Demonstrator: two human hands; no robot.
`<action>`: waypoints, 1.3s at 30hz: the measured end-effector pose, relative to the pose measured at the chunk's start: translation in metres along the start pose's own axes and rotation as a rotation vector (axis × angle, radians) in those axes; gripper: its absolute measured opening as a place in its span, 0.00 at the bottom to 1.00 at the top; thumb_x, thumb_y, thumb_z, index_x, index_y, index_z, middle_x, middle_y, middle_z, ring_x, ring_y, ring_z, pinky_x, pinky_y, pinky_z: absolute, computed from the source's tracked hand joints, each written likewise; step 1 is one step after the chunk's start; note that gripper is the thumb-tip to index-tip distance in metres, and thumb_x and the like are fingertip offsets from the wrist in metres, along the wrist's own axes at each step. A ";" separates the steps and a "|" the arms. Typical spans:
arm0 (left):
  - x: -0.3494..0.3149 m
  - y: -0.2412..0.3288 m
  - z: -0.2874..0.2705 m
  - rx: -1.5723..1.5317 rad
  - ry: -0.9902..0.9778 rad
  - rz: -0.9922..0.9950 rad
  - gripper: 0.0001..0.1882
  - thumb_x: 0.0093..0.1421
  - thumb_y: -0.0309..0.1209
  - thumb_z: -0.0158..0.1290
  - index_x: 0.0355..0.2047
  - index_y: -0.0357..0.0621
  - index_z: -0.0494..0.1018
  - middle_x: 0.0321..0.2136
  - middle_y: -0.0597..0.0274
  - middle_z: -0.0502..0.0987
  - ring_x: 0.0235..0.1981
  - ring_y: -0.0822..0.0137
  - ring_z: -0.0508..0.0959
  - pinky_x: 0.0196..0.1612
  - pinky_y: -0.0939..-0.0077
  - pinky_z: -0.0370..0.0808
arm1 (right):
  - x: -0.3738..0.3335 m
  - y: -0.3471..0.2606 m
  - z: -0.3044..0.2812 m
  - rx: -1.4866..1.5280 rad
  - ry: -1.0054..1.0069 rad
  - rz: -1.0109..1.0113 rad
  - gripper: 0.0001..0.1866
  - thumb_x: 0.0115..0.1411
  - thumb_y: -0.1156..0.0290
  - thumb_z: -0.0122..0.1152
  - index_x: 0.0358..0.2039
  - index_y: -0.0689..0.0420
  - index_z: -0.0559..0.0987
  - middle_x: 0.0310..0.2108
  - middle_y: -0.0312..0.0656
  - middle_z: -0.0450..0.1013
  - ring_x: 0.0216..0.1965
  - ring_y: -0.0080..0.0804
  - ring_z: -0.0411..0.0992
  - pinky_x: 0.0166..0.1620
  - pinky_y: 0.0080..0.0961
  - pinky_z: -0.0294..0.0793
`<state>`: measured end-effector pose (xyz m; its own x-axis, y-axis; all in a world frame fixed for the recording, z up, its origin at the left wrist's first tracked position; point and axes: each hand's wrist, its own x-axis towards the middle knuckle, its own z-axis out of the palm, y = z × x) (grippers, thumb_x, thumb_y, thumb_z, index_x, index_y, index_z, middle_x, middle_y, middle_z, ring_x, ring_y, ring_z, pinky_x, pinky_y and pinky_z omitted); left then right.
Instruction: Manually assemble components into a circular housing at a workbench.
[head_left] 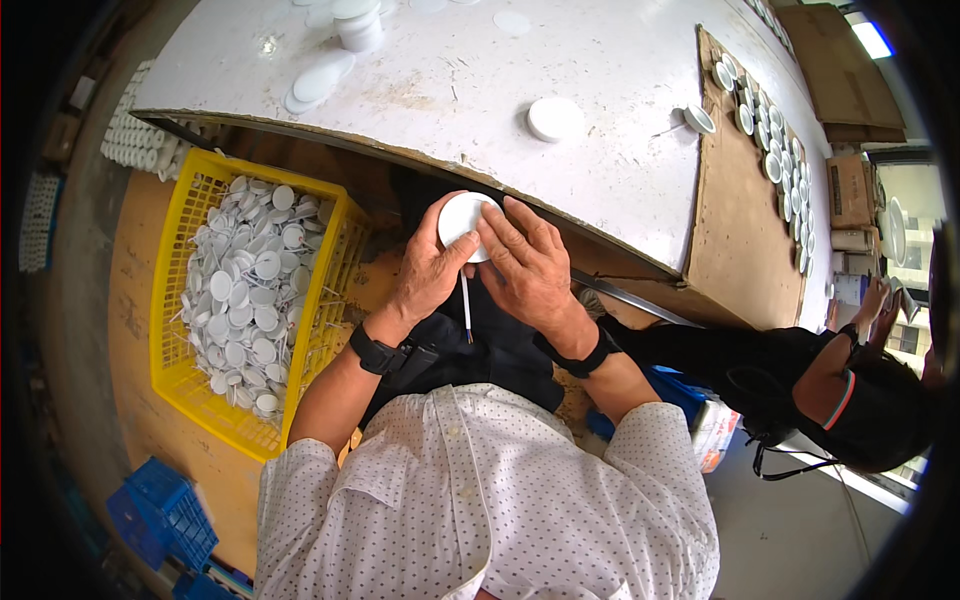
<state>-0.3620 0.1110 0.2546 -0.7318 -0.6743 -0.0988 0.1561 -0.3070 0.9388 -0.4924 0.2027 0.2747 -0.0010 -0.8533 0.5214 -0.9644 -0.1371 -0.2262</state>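
Above my lap, at the table's near edge, I hold a round white downlight with a short white cable hanging from it. My left hand is closed round its left side, the thumb on its lower edge. My right hand grips it from the right, with fingertips lying across its face. The back of the light is hidden. A similar white round piece lies on the white table beyond my hands. Farther right, another light rests tilted, its wire pointing left.
On my left, a yellow crate is heaped with white lights. Cardboard at the right carries rows of lights. White discs and a stack sit at the far left. Another person is at the right.
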 end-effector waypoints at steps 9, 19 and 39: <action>-0.003 0.004 0.002 0.147 0.061 0.045 0.21 0.59 0.30 0.47 0.52 0.38 0.59 0.42 0.56 0.70 0.35 0.73 0.73 0.29 0.84 0.75 | -0.001 -0.002 0.009 0.002 0.037 -0.015 0.25 0.40 0.74 0.65 0.43 0.57 0.75 0.52 0.40 0.67 0.53 0.41 0.64 0.48 0.35 0.65; -0.006 -0.014 -0.087 0.119 0.407 0.038 0.20 0.56 0.28 0.51 0.49 0.42 0.62 0.37 0.63 0.71 0.31 0.75 0.73 0.21 0.87 0.69 | 0.030 0.116 -0.022 0.106 0.341 0.343 0.27 0.42 0.73 0.69 0.46 0.61 0.73 0.44 0.49 0.71 0.47 0.45 0.67 0.49 0.32 0.68; -0.112 -0.047 -0.268 0.275 0.755 -0.214 0.17 0.54 0.25 0.53 0.45 0.37 0.67 0.40 0.59 0.73 0.38 0.68 0.74 0.36 0.78 0.72 | 0.030 0.320 -0.065 -0.116 0.340 1.020 0.38 0.43 0.52 0.65 0.48 0.68 0.68 0.45 0.59 0.69 0.48 0.48 0.68 0.50 0.34 0.67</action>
<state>-0.1094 0.0206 0.1329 -0.0704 -0.9194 -0.3870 -0.1752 -0.3705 0.9122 -0.8181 0.1661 0.2707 -0.8736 -0.3513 0.3367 -0.4865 0.6224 -0.6131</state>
